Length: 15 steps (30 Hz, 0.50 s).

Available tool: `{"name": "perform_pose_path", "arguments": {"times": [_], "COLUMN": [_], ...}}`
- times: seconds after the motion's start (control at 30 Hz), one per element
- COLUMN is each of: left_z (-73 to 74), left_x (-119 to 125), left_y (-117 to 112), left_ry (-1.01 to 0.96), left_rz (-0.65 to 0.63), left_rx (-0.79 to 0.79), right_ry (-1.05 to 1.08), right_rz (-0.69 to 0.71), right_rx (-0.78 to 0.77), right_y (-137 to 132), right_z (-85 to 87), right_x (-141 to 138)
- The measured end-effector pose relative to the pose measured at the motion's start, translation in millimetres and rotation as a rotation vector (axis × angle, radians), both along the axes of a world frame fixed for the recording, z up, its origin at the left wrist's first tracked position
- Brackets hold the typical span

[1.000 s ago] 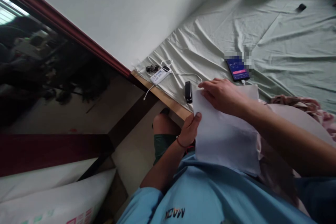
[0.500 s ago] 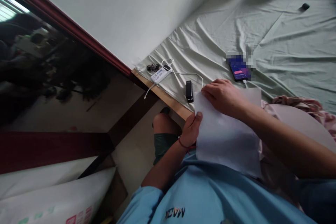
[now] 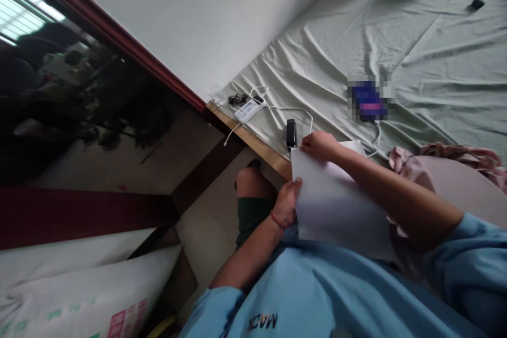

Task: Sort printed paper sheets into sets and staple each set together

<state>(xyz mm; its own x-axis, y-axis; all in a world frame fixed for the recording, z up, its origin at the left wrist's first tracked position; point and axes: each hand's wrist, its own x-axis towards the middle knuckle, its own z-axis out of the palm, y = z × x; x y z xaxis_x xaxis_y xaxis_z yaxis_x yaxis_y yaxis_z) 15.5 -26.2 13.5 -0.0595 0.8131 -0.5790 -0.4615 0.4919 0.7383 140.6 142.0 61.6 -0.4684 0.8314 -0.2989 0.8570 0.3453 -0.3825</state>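
White paper (image 3: 336, 211), perhaps more than one sheet, lies over my lap and the bed's edge. My left hand (image 3: 287, 202) grips its left edge, thumb on top and the other fingers underneath. At the paper's upper left corner, my right hand (image 3: 320, 146) is closed on the top edge, its fingertips partly hidden. Just beyond that corner a black stapler (image 3: 291, 133) rests on the bedsheet, close to my right fingers. My right forearm crosses over the paper's upper right part and hides some of it.
A phone (image 3: 368, 100) with a white cable lies on the pale green bedsheet (image 3: 328, 58). A white power strip (image 3: 249, 110) sits at the wooden bed edge (image 3: 263, 153). At the right is a pinkish round cushion (image 3: 459, 185). White sacks (image 3: 79, 290) stand lower left.
My right hand has drawn in a little toward the paper's upper left corner. The paper's top right part has shifted down and left, uncovering the phone cable. My left hand keeps its grip.
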Motion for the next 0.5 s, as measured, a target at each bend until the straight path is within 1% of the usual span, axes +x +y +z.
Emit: {"name": "perform_pose_path", "arguments": {"times": [0.1, 0.17, 0.37, 0.5], "left_z": [-0.1, -2.2, -12.0, -12.3], "left_x": [-8, -13, -20, -21], "left_y": [11, 14, 10, 11], "left_ry": [-0.035, -0.023, 0.038, 0.058], "left_rz": [0.026, 0.042, 0.055, 0.061], "left_rx": [-0.036, -0.025, -0.003, -0.009], "right_ry": [-0.027, -0.042, -0.064, -0.071], "right_rz": [-0.016, -0.025, -0.032, -0.039], "right_rx": [0.0, -0.001, -0.003, 0.005], "right_y": [9, 13, 13, 13], "right_z": [-3.3, -3.3, -5.6, -7.7], "right_x": [-13, -19, -30, -33]}}
